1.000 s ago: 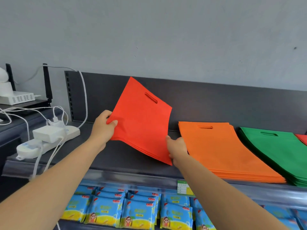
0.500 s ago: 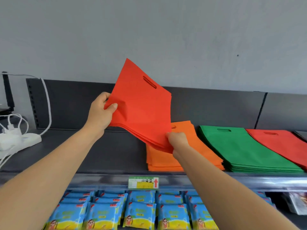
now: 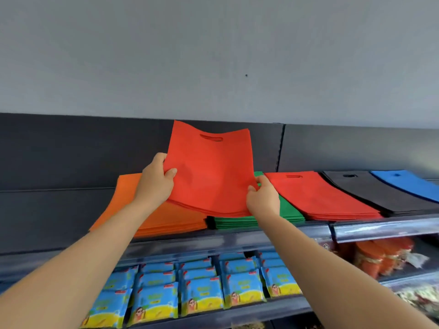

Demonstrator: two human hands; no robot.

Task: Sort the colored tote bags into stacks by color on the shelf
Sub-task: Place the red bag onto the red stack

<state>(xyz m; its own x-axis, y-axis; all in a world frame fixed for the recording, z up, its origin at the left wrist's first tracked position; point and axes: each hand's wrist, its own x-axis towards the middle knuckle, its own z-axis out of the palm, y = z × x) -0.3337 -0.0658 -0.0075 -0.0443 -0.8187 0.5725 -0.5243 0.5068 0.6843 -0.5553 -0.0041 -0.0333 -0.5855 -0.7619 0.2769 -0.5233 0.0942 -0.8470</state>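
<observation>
I hold a bundle of red tote bags (image 3: 210,173) in the air, tilted up over the green stack (image 3: 237,222). My left hand (image 3: 155,181) grips its left edge and my right hand (image 3: 261,198) pinches its lower right edge. On the dark shelf (image 3: 237,238) lie an orange stack (image 3: 171,218) at the left, then the green one, a red stack (image 3: 320,195), a black stack (image 3: 370,193) and a blue stack (image 3: 413,184) at the far right. The held bags hide most of the green stack.
A dark back panel (image 3: 71,150) runs behind the stacks under a grey wall. The shelf below holds rows of blue and yellow packets (image 3: 202,288), with orange snack packs (image 3: 382,257) to the right.
The held red bags moved right, from over the orange stack to over the green one, and turned more square to me. My view swung right, bringing the black and blue stacks in.
</observation>
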